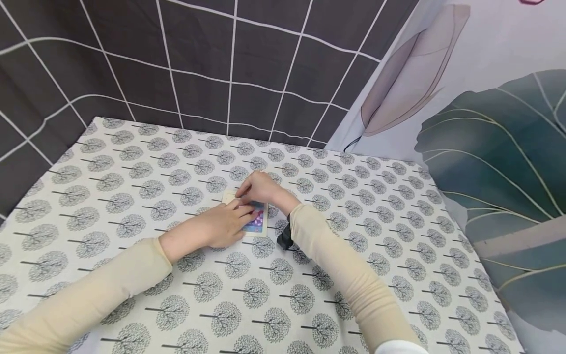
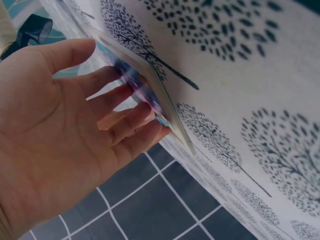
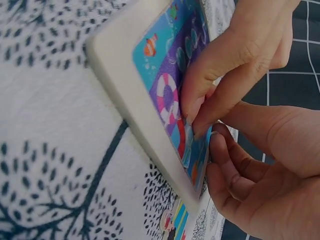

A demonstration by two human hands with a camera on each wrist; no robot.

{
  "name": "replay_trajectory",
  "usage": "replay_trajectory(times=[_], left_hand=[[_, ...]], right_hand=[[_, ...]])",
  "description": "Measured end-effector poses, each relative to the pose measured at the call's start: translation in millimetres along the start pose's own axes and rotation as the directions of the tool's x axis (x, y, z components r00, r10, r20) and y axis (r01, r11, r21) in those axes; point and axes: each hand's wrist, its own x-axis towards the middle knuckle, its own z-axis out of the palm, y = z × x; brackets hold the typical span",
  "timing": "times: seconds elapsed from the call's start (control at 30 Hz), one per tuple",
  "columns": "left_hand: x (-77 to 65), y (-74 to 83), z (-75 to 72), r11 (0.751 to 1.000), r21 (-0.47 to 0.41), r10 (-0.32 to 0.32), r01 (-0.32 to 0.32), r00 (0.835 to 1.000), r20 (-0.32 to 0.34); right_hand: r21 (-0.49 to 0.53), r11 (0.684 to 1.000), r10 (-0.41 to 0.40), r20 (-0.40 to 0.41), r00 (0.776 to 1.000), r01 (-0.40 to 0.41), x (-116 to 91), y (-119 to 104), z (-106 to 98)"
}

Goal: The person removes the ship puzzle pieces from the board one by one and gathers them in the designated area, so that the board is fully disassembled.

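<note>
The board (image 3: 129, 82) lies on the tree-print cloth (image 1: 199, 275), toward the far side of the middle, with the dark grid curtain (image 1: 199, 49) beyond it. Within its pale border is a bright sea picture (image 3: 172, 57) with a fish (image 3: 150, 45) and a striped ring (image 3: 161, 100). The left hand (image 1: 225, 223) reaches over the board's left part, palm down, fingers loosely bent and somewhat spread, two fingertips touching the picture past the ring. The right hand (image 1: 261, 187) arches over the far part, fingers curled in and thumb close to them, just beside the left fingertips; whether it pinches a small piece there, I cannot tell, as the fingers hide the spot. A printed scrap (image 3: 174, 220) shows past one corner of the board in the right wrist view; whether it touches the board is unclear. The step in hand seems to be fine two-handed work at one spot of the picture, though setting in and lifting out would look alike here. The next move probably calls for a light touch: left fingertips steadying the board, right fingers working close without pushing it along the cloth.
</note>
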Motion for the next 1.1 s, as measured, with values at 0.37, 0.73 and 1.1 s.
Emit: replay_trajectory(times=[0.37,0.73,1.1], left_hand=[[-2.8,1.2,0.8,1.000,0.014,-0.003,0.003,1.000,0.030],[-3.0,0.0,1.8,1.000,0.001,0.014,-0.014,1.000,0.014],[-3.8,-1.4,-1.2,1.000,-0.020,0.007,-0.007,1.000,0.016]], right_hand=[[0.006,1.000,-0.006,0.066,0.998,0.006,1.0,1.0,-4.3],[-0.034,0.998,-0.049,0.116,0.992,0.053,3.4,1.4,-4.9],[-0.051,0.977,-0.200,0.099,0.975,0.206,-1.0,5.0,-8.9]])
